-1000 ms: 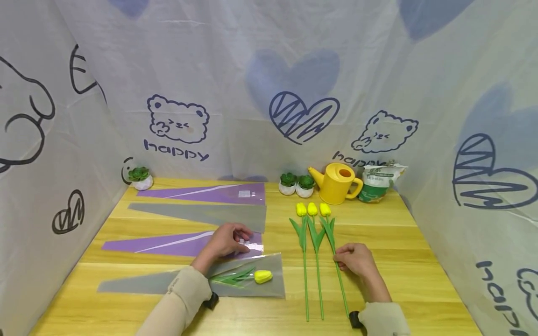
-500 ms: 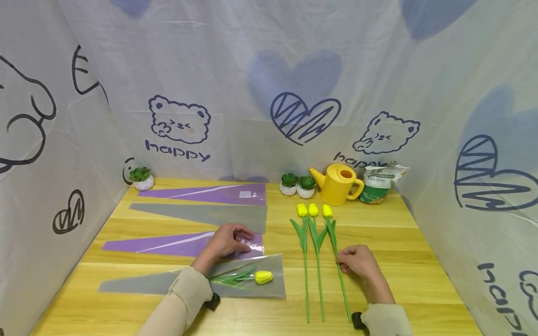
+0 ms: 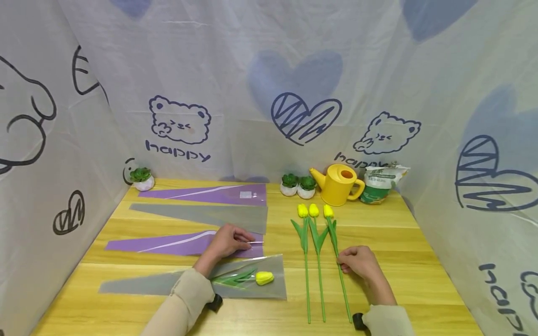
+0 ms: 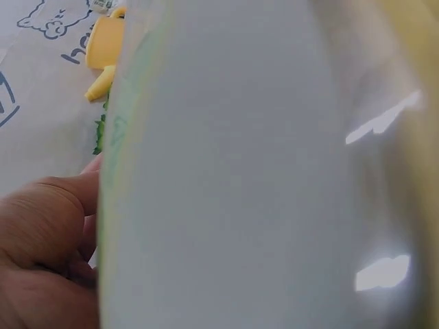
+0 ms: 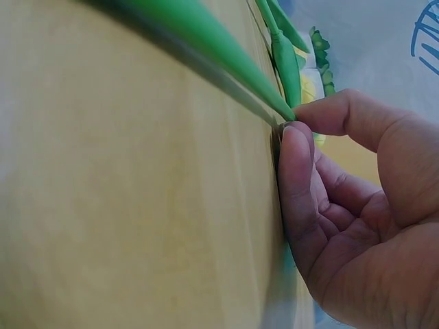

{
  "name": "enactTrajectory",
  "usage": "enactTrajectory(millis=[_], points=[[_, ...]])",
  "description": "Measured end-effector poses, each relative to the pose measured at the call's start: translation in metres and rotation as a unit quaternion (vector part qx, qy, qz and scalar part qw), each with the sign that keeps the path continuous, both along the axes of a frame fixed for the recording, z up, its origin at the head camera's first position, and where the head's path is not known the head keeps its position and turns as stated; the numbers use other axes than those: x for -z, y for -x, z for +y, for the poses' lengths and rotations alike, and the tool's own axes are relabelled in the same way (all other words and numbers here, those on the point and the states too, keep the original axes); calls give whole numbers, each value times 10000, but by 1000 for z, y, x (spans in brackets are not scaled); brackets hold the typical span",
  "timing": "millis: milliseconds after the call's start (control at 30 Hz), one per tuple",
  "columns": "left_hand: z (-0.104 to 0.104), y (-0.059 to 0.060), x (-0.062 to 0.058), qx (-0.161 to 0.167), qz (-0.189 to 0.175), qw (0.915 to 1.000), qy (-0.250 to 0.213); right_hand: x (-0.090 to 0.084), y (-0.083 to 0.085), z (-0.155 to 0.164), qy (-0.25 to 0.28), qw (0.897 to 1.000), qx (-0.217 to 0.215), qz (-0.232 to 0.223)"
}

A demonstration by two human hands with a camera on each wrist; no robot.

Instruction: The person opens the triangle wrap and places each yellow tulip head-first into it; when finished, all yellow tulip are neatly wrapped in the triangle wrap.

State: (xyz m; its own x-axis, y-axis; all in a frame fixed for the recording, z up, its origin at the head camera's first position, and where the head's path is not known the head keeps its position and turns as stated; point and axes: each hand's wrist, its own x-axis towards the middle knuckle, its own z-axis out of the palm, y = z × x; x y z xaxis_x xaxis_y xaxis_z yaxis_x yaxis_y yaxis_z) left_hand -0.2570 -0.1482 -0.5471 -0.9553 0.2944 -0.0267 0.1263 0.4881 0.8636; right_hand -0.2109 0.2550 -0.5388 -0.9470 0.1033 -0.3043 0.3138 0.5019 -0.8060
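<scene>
our right hand pinches the stem of the rightmost tulip, thumb and forefinger closed on it about midway down, with the flower lying flat on the wooden table beside two other tulips. the right wrist view shows the same grip up close: the fingertips meet on the thin green stem right at the tabletop. our left hand rests on the wide end of the nearer purple sleeve, fingers curled at its open edge and seeming to pinch the top layer, though we cannot be sure from here.

we judge the tulip to be light and artificial, its stem thin and springy, so it will likely flex and droop at the head if taken from the far end; the middle of the stem, where we hold it, looks like the steadier place. the sleeve seems to be thin, slick film, limp and easy to crease, best taken at the mouth edge.

the left wrist view is almost filled by a blurred grey sheet, probably the grey sleeve that holds a tulip, so the left fingertips are hidden there. a second purple sleeve and a grey one lie farther back.
</scene>
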Motion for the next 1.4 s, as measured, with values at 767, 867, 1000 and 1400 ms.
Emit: enactTrajectory(millis=[767, 867, 1000, 1400], points=[[1, -3, 4, -697, -578, 9888, -1188, 2, -1, 1, 335, 9994, 16, 41], [1, -3, 4, -777, -642, 9869, -1259, 1, -2, 1, 335, 9994, 1, 36], [-1, -1, 4, -829, -844, 9817, -1495, 0, -2, 1, 342, 9994, -26, 40], [-8, 4, 5, -845, -1290, 9621, -2249, -1, -2, 1, 443, 9990, 6, 75]])
